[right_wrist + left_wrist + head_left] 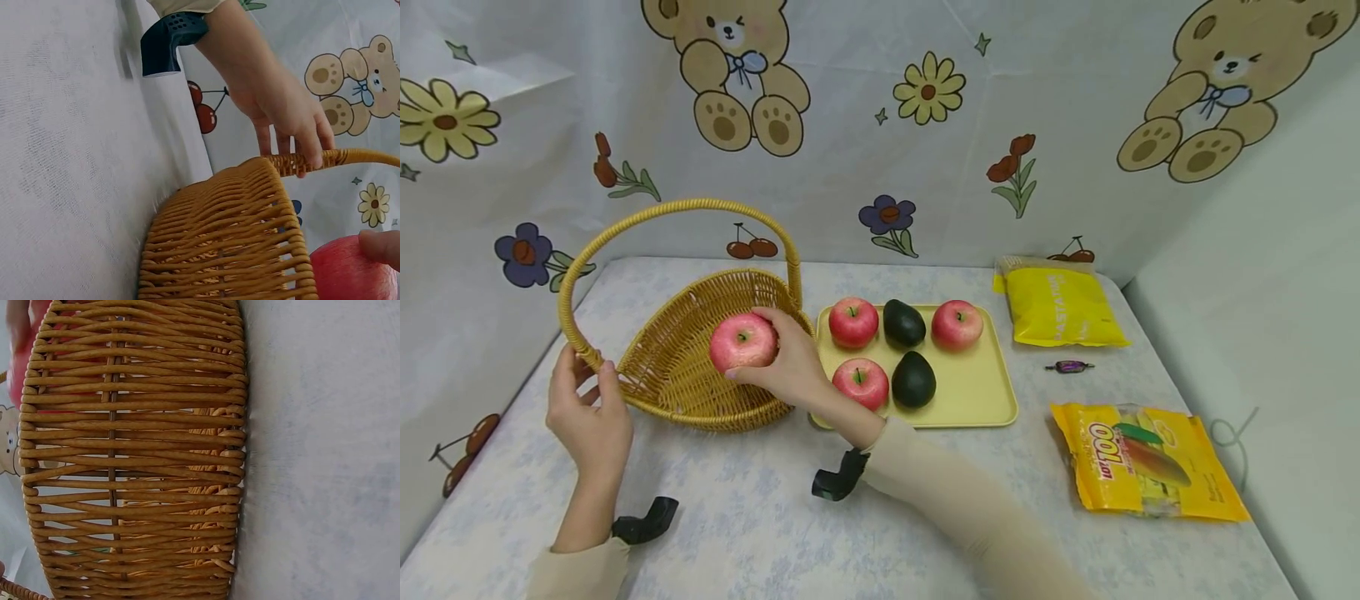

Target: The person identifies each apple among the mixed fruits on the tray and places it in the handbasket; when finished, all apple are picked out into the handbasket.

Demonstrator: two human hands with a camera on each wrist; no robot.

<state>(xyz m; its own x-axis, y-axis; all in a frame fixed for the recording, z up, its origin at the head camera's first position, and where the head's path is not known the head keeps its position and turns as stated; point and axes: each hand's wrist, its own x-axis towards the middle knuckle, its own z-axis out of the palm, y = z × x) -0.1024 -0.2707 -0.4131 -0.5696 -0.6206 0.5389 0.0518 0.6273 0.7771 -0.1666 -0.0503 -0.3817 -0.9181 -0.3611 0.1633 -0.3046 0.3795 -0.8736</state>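
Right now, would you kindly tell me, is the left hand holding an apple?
No, the left hand grips the basket handle, while the right hand holds an apple.

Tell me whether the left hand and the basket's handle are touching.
Touching. The right wrist view shows the left hand gripping the handle, no gap between them.

The mango-pictured packet (pixel 1157 471) reads "LOT 100"; the yellow bag (pixel 1078 304) bears sideways letters (pixel 1058 307) including "ASTATI".

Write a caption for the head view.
Right hand holds round red apple at mouth of yellow wicker basket; left hand grips its arched handle.
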